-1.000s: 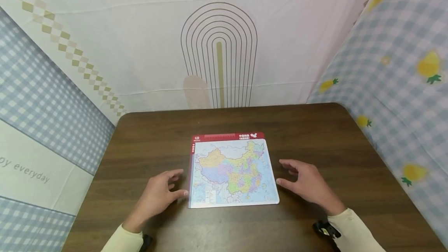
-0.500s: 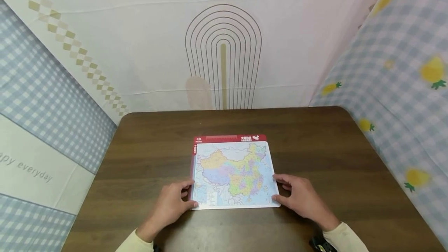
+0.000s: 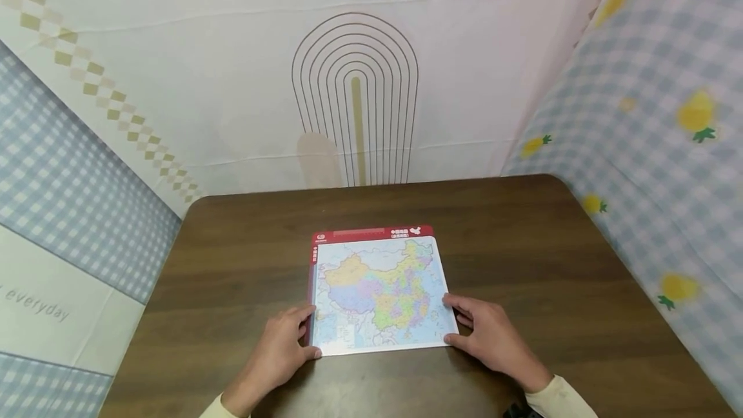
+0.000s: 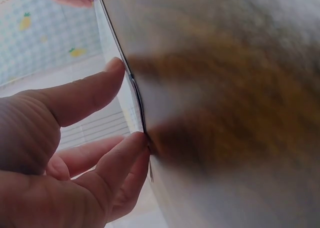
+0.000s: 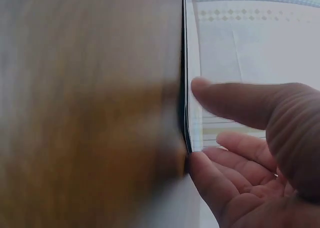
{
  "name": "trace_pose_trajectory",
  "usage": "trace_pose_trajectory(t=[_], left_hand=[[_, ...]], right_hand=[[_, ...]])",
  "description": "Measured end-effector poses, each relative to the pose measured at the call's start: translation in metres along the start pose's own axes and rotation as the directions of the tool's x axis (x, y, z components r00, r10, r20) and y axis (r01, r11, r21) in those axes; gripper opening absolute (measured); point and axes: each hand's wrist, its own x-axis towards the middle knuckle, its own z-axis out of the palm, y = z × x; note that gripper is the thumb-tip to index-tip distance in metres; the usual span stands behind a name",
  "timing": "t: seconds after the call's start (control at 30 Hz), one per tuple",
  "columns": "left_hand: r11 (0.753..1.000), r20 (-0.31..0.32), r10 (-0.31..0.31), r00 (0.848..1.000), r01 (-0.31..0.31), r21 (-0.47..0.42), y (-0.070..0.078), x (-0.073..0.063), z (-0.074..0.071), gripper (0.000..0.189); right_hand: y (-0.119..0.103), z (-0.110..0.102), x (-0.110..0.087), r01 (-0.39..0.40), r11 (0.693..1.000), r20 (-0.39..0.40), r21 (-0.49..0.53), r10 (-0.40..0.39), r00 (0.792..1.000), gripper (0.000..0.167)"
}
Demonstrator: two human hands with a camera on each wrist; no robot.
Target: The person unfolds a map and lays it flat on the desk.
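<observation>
A thin rectangular printed map point(image 3: 371, 302) with a red top border lies flat on the brown wooden table point(image 3: 244, 231) in the head view. My left hand point(image 3: 281, 344) touches its left edge, thumb at the near corner and index finger farther up. On the opposite side, my right hand point(image 3: 487, 334) touches the right edge in the same manner. Both wrist views show the fingertips spaced along the thin dark edge of the map, the left thumb point(image 4: 112, 75) apart from the index finger. The right thumb point(image 5: 210, 90) likewise stands apart from its index finger. The map's underside is hidden.
A white cloth point(image 3: 244, 82) with arch patterns hangs behind the table. Blue checked cloths with pineapple prints point(image 3: 650, 179) and with lettering point(image 3: 40, 302) flank it at right and left.
Both hands have come inward and nearer, from beside the map to touching its two side edges. The map keeps its place on the table. The head view has shifted slightly.
</observation>
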Motion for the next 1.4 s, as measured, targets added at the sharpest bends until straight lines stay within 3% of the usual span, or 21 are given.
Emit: trace_pose_trajectory(t=[0.4, 0.9, 1.4], left_hand=[[1.000, -0.013, 0.010, 1.000, -0.010, 0.012, 0.001, -0.003, 0.001, 0.074], [0.993, 0.076, 0.100, 0.992, -0.105, 0.056, -0.008, 0.002, -0.007, 0.075], [0.998, 0.113, 0.051, 0.992, -0.054, 0.024, 0.000, -0.010, 0.000, 0.078]], right_hand=[[-0.002, 0.006, -0.002, -0.023, 0.999, -0.010, 0.035, 0.023, 1.000, 0.072], [-0.013, 0.009, -0.005, -0.036, 0.998, -0.022, -0.043, 0.035, 0.999, 0.076], [-0.002, -0.004, 0.011, 0.007, 1.000, 0.021, 0.022, -0.007, 1.000, 0.070]])
